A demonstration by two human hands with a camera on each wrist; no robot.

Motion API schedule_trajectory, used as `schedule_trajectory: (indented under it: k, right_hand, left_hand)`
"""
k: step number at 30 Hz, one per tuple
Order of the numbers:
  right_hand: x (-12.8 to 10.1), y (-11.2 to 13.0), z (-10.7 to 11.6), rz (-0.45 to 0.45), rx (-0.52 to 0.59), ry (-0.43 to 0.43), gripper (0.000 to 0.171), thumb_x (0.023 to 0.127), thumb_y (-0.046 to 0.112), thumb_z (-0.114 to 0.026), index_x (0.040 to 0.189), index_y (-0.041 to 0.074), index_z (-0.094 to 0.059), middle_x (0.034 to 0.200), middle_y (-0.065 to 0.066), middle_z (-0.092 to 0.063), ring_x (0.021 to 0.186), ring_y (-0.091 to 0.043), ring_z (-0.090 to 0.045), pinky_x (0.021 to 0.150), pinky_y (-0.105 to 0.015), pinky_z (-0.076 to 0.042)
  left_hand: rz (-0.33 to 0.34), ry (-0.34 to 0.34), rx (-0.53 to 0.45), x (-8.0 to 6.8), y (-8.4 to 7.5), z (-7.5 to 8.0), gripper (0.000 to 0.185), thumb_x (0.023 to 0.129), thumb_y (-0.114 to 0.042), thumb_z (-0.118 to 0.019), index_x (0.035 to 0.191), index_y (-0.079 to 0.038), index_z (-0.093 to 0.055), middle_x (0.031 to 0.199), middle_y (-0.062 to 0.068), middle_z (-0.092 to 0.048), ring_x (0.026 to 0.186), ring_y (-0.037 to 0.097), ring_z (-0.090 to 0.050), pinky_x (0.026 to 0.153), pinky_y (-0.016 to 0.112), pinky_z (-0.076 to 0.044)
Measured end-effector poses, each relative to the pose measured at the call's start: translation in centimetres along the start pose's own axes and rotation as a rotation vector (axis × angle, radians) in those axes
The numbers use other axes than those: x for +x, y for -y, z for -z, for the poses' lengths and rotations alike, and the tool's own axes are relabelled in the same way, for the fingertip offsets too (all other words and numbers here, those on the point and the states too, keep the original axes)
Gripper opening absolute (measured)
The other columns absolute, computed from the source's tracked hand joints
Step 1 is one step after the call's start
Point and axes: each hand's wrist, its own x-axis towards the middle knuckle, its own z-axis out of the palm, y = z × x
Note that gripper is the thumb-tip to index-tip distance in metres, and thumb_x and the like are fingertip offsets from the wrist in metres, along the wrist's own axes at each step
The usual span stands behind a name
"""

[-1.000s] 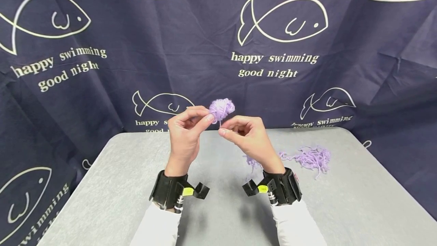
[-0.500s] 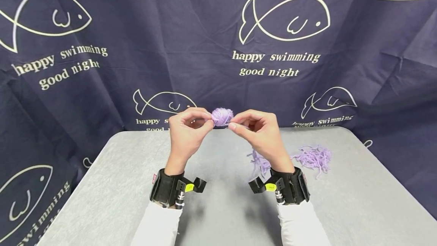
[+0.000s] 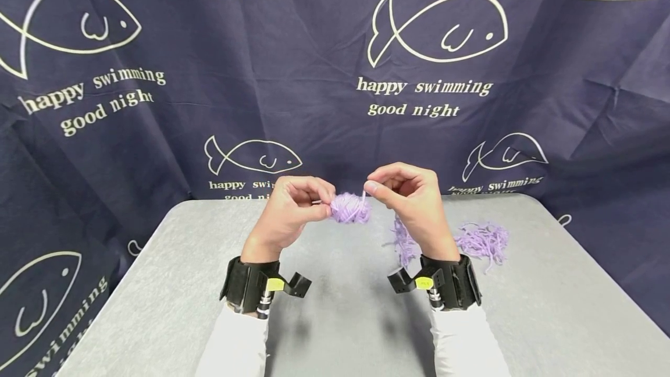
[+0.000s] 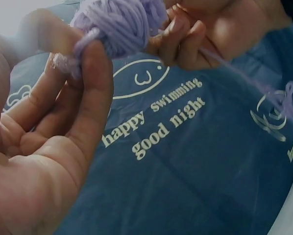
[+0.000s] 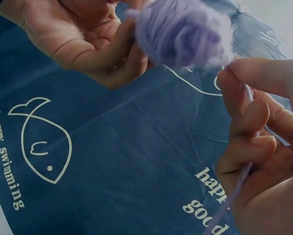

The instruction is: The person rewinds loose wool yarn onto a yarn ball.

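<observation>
My left hand [image 3: 295, 211] pinches one end of a small ball of lilac yarn [image 3: 350, 208], held up over the table. Strands wrap round the ball in several directions, as the left wrist view shows. To its right, my right hand [image 3: 410, 199] pinches the yarn strand [image 3: 363, 196] that comes off the ball's right end. In the right wrist view the same strand [image 5: 242, 178] runs on through the curled fingers and down out of the palm.
On the grey table [image 3: 335, 319] a loose heap of lilac yarn [image 3: 484, 243] lies to the right. More tangled yarn [image 3: 404, 243] shows beside my right wrist, partly hidden by it. A dark blue fish-print cloth [image 3: 314, 74] hangs behind the table.
The yarn ball has come lower and turned in my left hand's grip. My right hand has swung right and up, carrying the strand from below the ball to above its right end.
</observation>
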Motion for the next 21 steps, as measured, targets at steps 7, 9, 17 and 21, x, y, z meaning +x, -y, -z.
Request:
schedule_trajectory:
  k: [7,9,17,21]
  right_hand:
    - [-0.1,-0.5,-0.4,-0.046,0.043,0.042,0.007,0.087,0.003,-0.079,0.093,0.004,-0.076,0.078,-0.005,-0.068,0.060,-0.012,-0.049,0.053,-0.021,-0.039]
    - [-0.1,-0.9,-0.6,-0.055,0.054,0.057,0.008,0.087,0.001,-0.077,0.093,0.006,-0.076,0.075,-0.003,-0.066,0.060,-0.011,-0.049,0.052,-0.021,-0.039]
    - [-0.1,-1.4,-1.7,-0.083,0.031,0.111,0.010,0.086,-0.001,-0.076,0.093,0.006,-0.076,0.078,-0.003,-0.071,0.058,-0.010,-0.049,0.050,-0.021,-0.039]
    - [-0.1,-1.3,-2.3,-0.075,-0.001,0.148,0.008,0.087,-0.001,-0.076,0.094,-0.002,-0.074,0.081,-0.004,-0.072,0.058,-0.011,-0.050,0.049,-0.023,-0.039]
  left_hand:
    - [-0.034,0.033,-0.165,0.0,0.2,-0.6,0.013,0.079,-0.011,-0.086,0.083,-0.014,-0.075,0.089,-0.003,-0.068,0.086,0.012,-0.059,0.072,0.020,-0.050]
    - [-0.060,0.005,-0.223,0.0,0.3,-0.8,0.014,0.082,0.001,-0.079,0.084,-0.012,-0.074,0.091,-0.002,-0.068,0.087,0.011,-0.060,0.074,0.020,-0.051]
    - [-0.167,-0.197,-0.365,0.3,0.0,-1.5,0.031,0.081,0.019,-0.058,0.086,-0.007,-0.074,0.094,0.003,-0.069,0.084,0.012,-0.063,0.074,0.020,-0.054]
    - [-0.207,-0.298,-0.361,0.4,-0.2,-2.0,0.029,0.082,0.020,-0.059,0.086,-0.005,-0.074,0.096,0.003,-0.069,0.083,0.012,-0.064,0.074,0.020,-0.055]
